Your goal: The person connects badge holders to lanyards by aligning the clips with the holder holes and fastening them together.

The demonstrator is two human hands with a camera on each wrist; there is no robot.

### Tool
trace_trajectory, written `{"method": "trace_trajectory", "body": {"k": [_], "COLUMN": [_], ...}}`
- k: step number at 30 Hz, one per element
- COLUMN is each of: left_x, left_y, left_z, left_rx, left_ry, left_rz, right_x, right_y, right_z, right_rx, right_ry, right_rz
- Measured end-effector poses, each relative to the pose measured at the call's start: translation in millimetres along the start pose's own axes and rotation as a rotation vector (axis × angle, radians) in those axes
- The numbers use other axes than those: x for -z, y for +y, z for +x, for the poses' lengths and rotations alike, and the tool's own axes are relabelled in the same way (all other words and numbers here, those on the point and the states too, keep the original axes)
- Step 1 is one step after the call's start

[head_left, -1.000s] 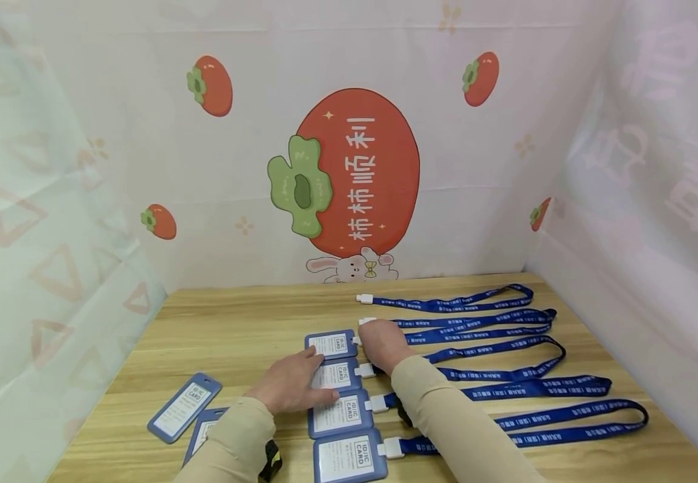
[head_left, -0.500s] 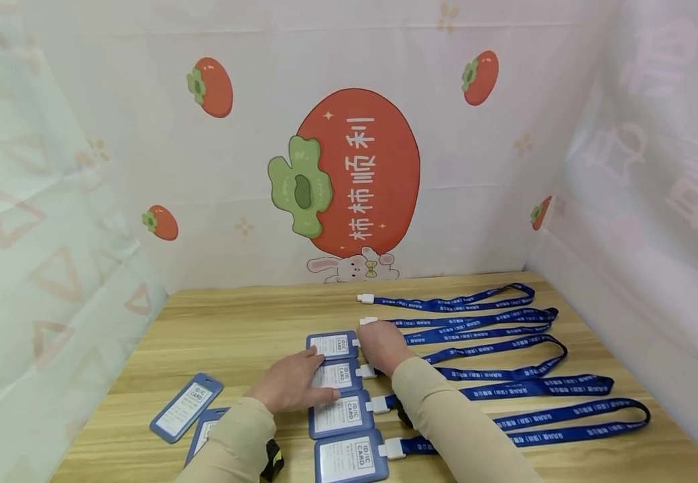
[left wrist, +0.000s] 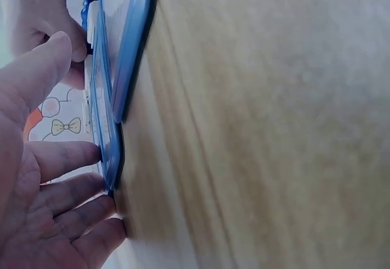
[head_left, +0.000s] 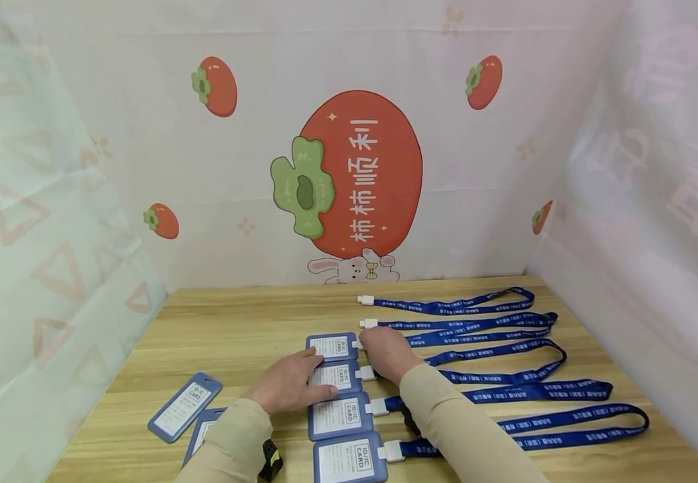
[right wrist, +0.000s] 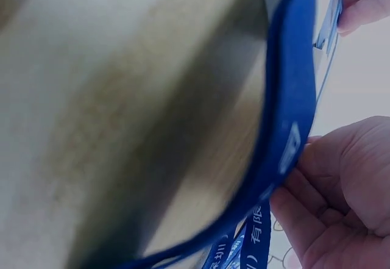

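Observation:
My left hand (head_left: 288, 384) lies over the left edges of a column of blue card holders, its fingers fairly straight. The fingertips touch the farthest card holder (head_left: 332, 346), and the thumb reaches over the one below it (head_left: 339, 377). In the left wrist view, the left hand (left wrist: 61, 202) is against the card holders' edges. With curled fingers, my right hand (head_left: 387, 354) pinches the clip end of the lanyard (head_left: 439, 338) at the farthest holder; the hand hides most of the clip. The right wrist view shows this hand (right wrist: 347, 202) beside a blue strap (right wrist: 286, 98).
Nearer card holders (head_left: 349, 459) have white clips (head_left: 392, 451) and blue lanyards (head_left: 566, 439) stretching right. Two free lanyards, one with its white clip (head_left: 365, 300), lie farther back. Two loose card holders (head_left: 184, 407) are at left. Printed cloth walls (head_left: 252, 134) enclose the wooden table (head_left: 240, 315).
My right hand has shifted slightly toward me, showing more of the white clip behind it. The left hand stays in place. The head view has moved a little.

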State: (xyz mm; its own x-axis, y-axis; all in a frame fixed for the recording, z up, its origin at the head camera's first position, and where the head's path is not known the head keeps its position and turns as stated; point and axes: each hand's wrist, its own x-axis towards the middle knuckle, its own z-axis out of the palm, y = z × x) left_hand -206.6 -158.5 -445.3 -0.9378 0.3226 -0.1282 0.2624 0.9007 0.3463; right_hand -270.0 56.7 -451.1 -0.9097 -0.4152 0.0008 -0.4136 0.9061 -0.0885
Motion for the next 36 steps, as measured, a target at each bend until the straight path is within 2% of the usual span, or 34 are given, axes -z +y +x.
{"method": "trace_trajectory", "body": {"k": [6, 14, 20, 27, 32, 36], "left_x": [-0.8, -3.6, -2.9, -5.6, -6.9, -7.0], "left_y": [-0.1, 3.5, 5.3, 5.5, 7.1, 8.8], "left_z": [-0.7, -3.2, -3.4, -10.9, -17.7, -23.1], "left_rx": [0.004, 0.043, 0.057, 0.052, 0.031, 0.034], "left_ry": [0.007, 0.013, 0.026, 0.049, 0.055, 0.046], "left_rz": [-0.025, -0.057, -0.053, -0.035, -0.018, -0.013], "right_x": [-2, -1, 0, 2, 5, 7], "right_y": [2, 1, 0, 1, 6, 13], "right_z": [-3.2, -8.5, -10.3, -14.3, -24.5, -34.2], "right_rx": [0.0, -0.048, -0.053, -0.084, -0.081, -0.066], "right_ry": [-0.002, -0.046, -0.022, -0.031, 0.019, 0.081], "right_rz": [0.034, 0.113, 0.118, 0.207, 0.272, 0.274]}}
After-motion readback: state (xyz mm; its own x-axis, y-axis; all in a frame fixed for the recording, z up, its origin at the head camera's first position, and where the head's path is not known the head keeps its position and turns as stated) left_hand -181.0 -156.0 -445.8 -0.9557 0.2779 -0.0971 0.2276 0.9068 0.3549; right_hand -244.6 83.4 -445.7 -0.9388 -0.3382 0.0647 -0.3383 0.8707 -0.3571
